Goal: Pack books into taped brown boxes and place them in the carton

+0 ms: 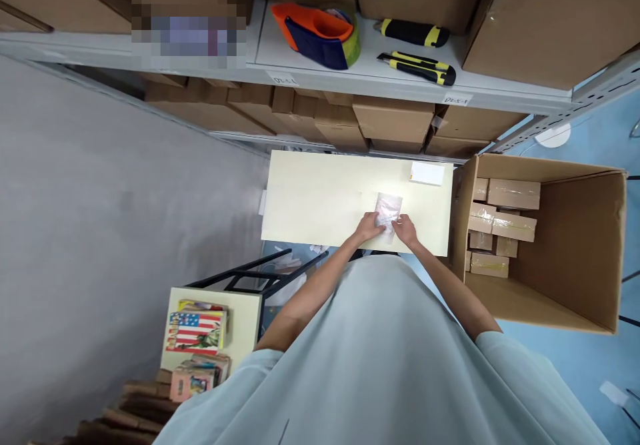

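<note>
On the cream table (pixel 310 198) lies a small, shiny, see-through plastic packet (pixel 389 206) with something pale pinkish in it; its contents are too small to make out. My left hand (pixel 370 226) grips the packet's left side near its lower end, with the thumb over it. At the right edge, my right hand (pixel 406 230) pinches the same packet between thumb and fingers. A white box (pixel 427 173) lies flat farther back, near the table's far right corner.
Right of the table stands a large open carton (pixel 575 251) with several small taped brown boxes (pixel 514 226) inside. Overhead, a shelf (pixel 320 81) holds an orange tape dispenser (pixel 320 35) and two utility knives (pixel 420 68). Books (pixel 197 331) are stacked on a side table (pixel 245 338) at lower left.
</note>
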{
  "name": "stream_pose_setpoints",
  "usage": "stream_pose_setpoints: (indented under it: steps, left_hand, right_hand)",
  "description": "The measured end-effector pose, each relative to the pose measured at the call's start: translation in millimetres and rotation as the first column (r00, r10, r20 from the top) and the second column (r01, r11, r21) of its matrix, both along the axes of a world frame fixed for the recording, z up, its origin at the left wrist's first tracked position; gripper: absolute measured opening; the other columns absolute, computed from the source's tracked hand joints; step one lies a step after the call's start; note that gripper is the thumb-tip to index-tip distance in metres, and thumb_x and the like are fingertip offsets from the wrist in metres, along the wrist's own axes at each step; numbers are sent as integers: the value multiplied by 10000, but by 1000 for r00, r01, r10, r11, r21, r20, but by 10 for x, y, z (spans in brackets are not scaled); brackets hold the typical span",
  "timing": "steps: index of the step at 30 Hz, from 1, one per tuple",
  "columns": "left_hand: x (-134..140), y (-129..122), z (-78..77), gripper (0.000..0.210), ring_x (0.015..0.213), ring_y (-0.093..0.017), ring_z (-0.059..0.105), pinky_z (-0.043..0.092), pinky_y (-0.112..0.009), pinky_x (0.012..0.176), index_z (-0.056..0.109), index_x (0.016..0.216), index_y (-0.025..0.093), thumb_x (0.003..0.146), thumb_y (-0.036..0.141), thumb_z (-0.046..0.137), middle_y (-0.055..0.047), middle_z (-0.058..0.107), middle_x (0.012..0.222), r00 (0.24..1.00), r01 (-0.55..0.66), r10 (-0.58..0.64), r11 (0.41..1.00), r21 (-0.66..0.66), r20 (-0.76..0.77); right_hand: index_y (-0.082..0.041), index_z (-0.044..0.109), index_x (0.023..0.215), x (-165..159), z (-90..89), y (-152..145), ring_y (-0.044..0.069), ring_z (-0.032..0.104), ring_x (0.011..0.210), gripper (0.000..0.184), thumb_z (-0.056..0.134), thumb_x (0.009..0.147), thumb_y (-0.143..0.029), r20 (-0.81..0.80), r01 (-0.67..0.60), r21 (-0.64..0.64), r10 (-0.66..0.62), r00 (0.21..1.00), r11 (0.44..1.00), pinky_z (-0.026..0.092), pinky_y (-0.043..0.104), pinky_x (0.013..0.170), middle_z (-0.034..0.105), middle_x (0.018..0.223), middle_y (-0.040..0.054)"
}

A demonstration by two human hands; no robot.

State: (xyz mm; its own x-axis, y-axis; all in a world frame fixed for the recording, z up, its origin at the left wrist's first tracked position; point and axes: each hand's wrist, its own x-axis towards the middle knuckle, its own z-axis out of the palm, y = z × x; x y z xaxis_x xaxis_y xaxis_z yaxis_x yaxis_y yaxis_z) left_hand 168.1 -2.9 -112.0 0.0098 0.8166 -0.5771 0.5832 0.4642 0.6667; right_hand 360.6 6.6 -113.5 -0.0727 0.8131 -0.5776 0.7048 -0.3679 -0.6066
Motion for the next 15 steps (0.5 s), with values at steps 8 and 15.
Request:
stream_pose_setpoints:
  steps: [8,15]
  left_hand:
    - [-95,-26,88,356,1069,-285,763,609,-410,996,784,1093,170,769,310,834,-117,813,1146,970,-71,81,996,-50,231]
    - [-660,80,280,356,1245,-318,726,536,-487,1146,752,1184,163,873,334,777,-195,739,1386,937,-250,241,968,4,253]
  right_hand:
    - [-184,730,994,-345,136,-57,245,739,824,298,707,885,-461,-200,147,-13,-146,969,989,600,332,757,794,851,49]
    - [-212,716,1014,-682,556,-84,250,725,904,329,681,873,-507,-290,219,57,-194,937,974,598,341,806,781,894,44]
